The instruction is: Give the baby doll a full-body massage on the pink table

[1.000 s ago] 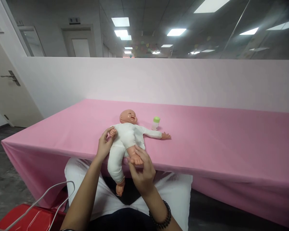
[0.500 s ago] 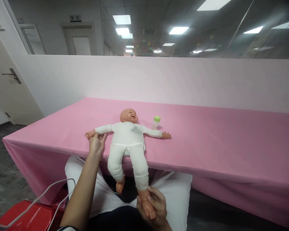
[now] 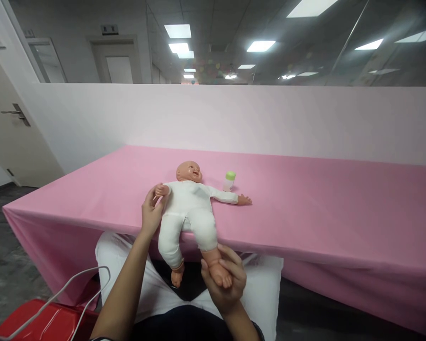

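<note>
Compared with a moment ago, we have drawn the doll's (image 3: 184,201) near arm inward from its outstretched position at nine o'clock, and its held leg (image 3: 203,229) now bends more at the knee, the foot (image 3: 220,274) raised; we judge that both limbs are being flexed together. The doll lies on its back on the pink-covered table (image 3: 305,203), head at twelve o'clock, legs over the edge towards us, its other arm (image 3: 225,195) straight out at three. Our left hand (image 3: 151,215) reaches in at the torso's nine o'clock, fingers closed around the doll's small hand (image 3: 162,190). Our right hand (image 3: 229,286), at five o'clock, is turned partly upward, thumb and fingers gripping the foot from opposite sides. A green-capped bottle (image 3: 229,182) stands near the torso's two o'clock, untouched.
</note>
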`<state>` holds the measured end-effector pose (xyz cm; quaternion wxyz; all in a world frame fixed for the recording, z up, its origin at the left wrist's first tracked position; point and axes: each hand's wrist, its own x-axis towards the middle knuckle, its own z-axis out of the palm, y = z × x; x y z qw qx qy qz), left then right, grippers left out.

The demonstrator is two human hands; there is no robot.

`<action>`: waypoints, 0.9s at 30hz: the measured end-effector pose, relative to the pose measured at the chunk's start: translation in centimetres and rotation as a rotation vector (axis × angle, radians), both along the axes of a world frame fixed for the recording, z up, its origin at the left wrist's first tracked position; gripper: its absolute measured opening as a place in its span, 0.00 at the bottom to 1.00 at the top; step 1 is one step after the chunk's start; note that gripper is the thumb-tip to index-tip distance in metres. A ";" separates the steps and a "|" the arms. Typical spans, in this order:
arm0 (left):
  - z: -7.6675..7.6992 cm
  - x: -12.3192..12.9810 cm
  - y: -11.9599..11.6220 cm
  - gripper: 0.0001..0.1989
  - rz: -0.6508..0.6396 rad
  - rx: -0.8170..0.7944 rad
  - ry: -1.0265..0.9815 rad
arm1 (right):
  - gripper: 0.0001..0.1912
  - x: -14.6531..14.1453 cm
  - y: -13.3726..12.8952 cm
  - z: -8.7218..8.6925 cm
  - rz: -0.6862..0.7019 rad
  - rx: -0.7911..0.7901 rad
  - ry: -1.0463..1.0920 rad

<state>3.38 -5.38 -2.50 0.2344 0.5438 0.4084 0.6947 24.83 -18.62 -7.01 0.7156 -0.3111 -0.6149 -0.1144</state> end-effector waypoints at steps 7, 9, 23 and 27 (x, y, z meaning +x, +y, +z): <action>0.4 -0.4 0.1 0.16 -0.071 0.080 0.347 | 0.17 -2.9 2.0 1.3 0.135 -0.088 -0.034; 0.3 -0.6 0.2 0.15 -0.089 0.091 0.383 | 0.16 -3.4 2.4 1.6 0.163 -0.126 -0.053; -0.9 -1.1 1.5 0.17 0.027 -0.021 -0.334 | 0.20 1.0 -1.3 -0.3 -0.025 0.015 -0.058; -0.7 -2.0 2.3 0.12 0.036 -0.140 -0.744 | 0.17 2.3 -2.4 -4.3 -0.046 0.005 -0.089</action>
